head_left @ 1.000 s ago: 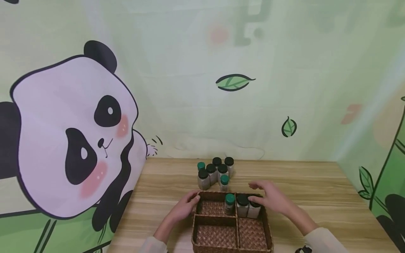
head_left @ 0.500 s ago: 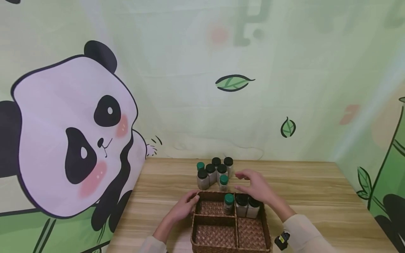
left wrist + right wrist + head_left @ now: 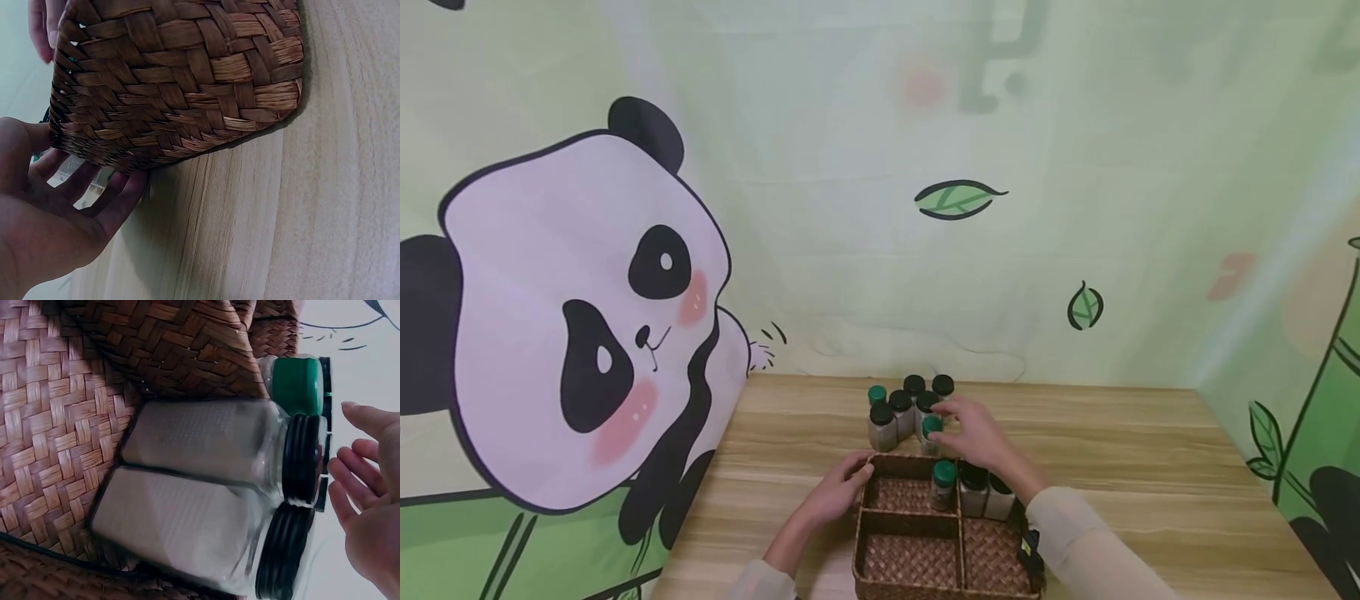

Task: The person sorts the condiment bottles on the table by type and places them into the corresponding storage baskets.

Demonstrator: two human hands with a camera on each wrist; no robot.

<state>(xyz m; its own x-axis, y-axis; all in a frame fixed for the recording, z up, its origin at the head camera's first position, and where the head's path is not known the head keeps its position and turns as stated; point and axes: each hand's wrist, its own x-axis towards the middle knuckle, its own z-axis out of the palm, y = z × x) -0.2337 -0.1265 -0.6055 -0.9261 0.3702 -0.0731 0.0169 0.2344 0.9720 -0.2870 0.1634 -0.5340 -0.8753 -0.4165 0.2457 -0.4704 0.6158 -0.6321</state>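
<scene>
My left hand [image 3: 838, 492] grips the back left corner of a brown woven basket [image 3: 910, 554], thumb over the rim. In the left wrist view its fingers [image 3: 122, 203] curl against the outer wall. Over the table behind the basket, my right hand [image 3: 981, 433] reaches with thumb and forefinger apart beside a small green-capped spice jar [image 3: 932, 430]; no firm grip shows. Inside the basket, one green-capped jar [image 3: 943, 492] stands in the back left compartment. Two black-capped jars [image 3: 200, 434] stand side by side in the long right compartment.
Several black-capped jars [image 3: 882, 429] and another green-capped jar [image 3: 877, 395] cluster behind the basket on the wooden table [image 3: 1097, 467]. Dividers [image 3: 961, 550] split the basket into three compartments. A printed panda backdrop [image 3: 850, 267] rises at the table's far edge.
My right hand has moved left and away from above the black-capped jars in the basket to the green-capped jar behind it. The left hand stays on the basket corner.
</scene>
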